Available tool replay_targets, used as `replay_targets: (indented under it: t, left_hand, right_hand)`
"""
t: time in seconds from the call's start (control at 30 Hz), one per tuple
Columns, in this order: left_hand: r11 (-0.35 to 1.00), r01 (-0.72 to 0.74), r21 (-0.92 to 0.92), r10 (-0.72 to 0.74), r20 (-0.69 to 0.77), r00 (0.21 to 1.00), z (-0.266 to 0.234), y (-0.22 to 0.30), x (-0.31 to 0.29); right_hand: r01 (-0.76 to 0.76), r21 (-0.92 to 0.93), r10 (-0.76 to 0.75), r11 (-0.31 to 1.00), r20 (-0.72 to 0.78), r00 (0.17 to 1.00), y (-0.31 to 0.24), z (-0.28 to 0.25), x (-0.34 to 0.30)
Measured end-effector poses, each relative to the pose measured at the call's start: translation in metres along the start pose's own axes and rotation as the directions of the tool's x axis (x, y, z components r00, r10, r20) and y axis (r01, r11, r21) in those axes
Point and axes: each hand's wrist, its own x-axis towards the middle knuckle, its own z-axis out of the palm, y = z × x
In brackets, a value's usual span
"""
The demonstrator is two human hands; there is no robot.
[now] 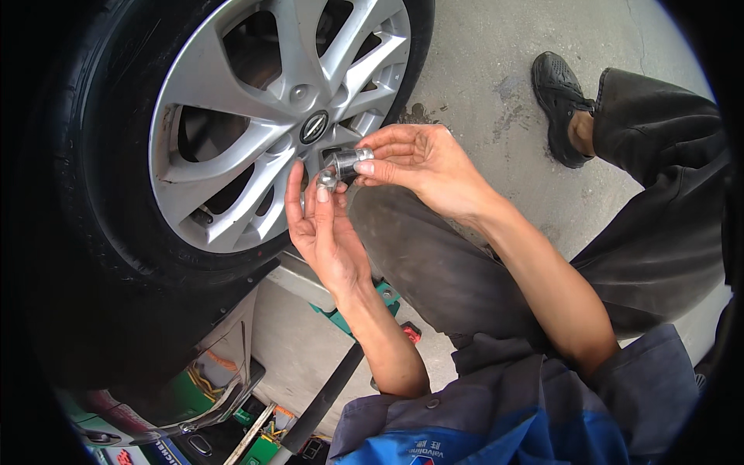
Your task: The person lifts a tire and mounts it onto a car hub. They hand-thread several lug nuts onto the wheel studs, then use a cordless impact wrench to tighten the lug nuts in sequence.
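In front of a silver alloy wheel (pixel 291 58), my left hand (pixel 335 242) pinches a small shiny lug nut (pixel 328 180) between thumb and fingers, with its other fingers raised. Close against it on the right, my right hand (pixel 425 164) grips a short metal socket (pixel 346 163) between thumb and fingers. A shiny piece shows at the socket's right end; whether it is part of the socket I cannot tell. Both hands are close together, just below the wheel's centre cap (pixel 314 127). The palm side of my right hand is partly hidden.
A black tyre (pixel 105 178) surrounds the wheel. Below the hands are a green metal part (pixel 387 295), a dark bar (pixel 329 395) and a red object (pixel 411 332). My bent knee (pixel 403 244) is beside the wheel; a black shoe (pixel 559 101) rests on concrete.
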Motion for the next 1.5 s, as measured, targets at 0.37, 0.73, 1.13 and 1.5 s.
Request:
replay_targets:
  t: [0.37,0.73,1.13,1.5]
  left_hand:
    - [0.997,-0.042,0.068,0.038,0.068,0.997,-0.029,-0.001,-0.003]
    - [0.984,0.091,0.155,-0.085,-0.043,0.995,-0.033,-0.033,0.01]
    - [0.91,0.382,-0.161,-0.375,0.072,0.924,-0.025,-0.081,0.032]
    - [0.85,0.431,-0.303,-0.493,-0.169,0.853,-0.042,-0.09,0.017]
  right_hand:
    - [0.202,-0.304,-0.191,0.931,0.065,0.979,-0.014,0.027,-0.018]
    - [0.293,-0.318,-0.324,0.902,-0.048,0.945,0.034,0.024,-0.002]
    - [0.083,-0.085,-0.108,0.993,-0.346,0.932,0.075,0.011,0.061]
    - [0.137,-0.151,-0.199,0.979,-0.558,0.805,0.088,0.03,0.098]
